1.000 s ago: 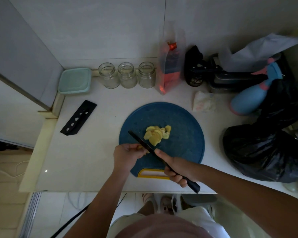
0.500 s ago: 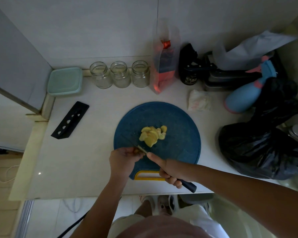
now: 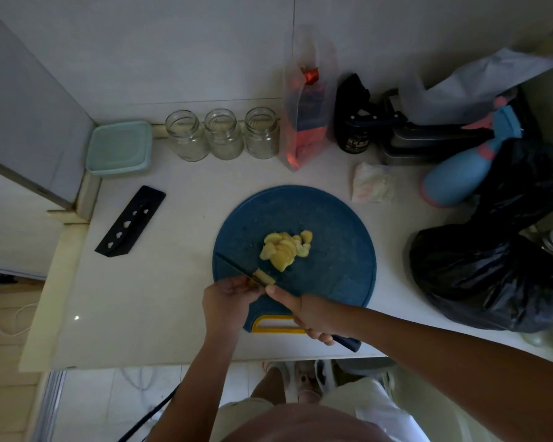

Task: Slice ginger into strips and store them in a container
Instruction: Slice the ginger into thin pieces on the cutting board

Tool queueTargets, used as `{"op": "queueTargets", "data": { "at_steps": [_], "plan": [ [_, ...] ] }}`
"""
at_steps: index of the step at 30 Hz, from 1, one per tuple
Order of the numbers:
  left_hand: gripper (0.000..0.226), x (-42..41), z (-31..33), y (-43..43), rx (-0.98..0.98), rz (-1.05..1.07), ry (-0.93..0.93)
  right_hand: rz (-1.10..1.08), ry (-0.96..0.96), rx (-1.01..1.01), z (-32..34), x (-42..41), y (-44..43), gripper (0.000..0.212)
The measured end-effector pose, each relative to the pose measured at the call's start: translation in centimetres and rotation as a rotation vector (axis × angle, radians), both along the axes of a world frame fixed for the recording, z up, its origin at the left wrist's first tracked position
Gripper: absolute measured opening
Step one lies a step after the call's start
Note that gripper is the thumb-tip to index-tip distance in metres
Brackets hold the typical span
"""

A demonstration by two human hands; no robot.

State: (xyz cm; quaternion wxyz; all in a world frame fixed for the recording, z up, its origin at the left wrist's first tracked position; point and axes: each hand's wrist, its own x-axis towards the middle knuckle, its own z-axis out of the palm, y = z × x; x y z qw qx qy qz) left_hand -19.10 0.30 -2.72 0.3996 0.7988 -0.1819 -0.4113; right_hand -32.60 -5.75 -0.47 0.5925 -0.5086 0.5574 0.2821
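Ginger (image 3: 264,275), a small stub judged firm, is pinched by the left hand (image 3: 229,298) at the near edge of the blue cutting board (image 3: 336,250), with a knife (image 3: 233,266) gripped in the right hand (image 3: 312,317) set against it. Cut slices (image 3: 284,252) are heaped mid-board; light and likely slippery, they are best gathered from beneath.

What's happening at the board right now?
A person is slicing ginger on the blue board. The right hand grips the knife, blade down on the board. The left hand holds a small ginger piece against the blade. A pile of slices lies mid-board, not yet cut into strips. The lidded container and three open jars stand at the back, away from both hands.
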Motion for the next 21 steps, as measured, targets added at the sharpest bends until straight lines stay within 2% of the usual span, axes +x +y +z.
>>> {"op": "queueTargets", "data": {
  "at_steps": [2,5,6,12,21],
  "plan": [
    [0.014,-0.2,0.1,0.0,-0.014,0.022,0.02,-0.009,0.005,0.022,0.1,0.0,0.1,0.081],
    [0.016,-0.4,0.2,0.1,-0.01,0.015,0.019,-0.032,0.036,0.055,-0.7,-0.3,0.0,0.12],
    [0.015,-0.4,0.1,0.1,-0.004,0.012,0.016,-0.011,0.037,0.06,-0.8,-0.3,0.0,0.122],
    [0.017,-0.4,0.2,0.0,-0.003,0.0,0.014,0.06,0.092,0.223,0.7,0.1,-0.6,0.08],
    [0.012,-0.2,-0.4,0.5,-0.001,0.014,0.05,0.147,0.07,0.128,1.0,0.6,-0.8,0.082]
  ]
}}
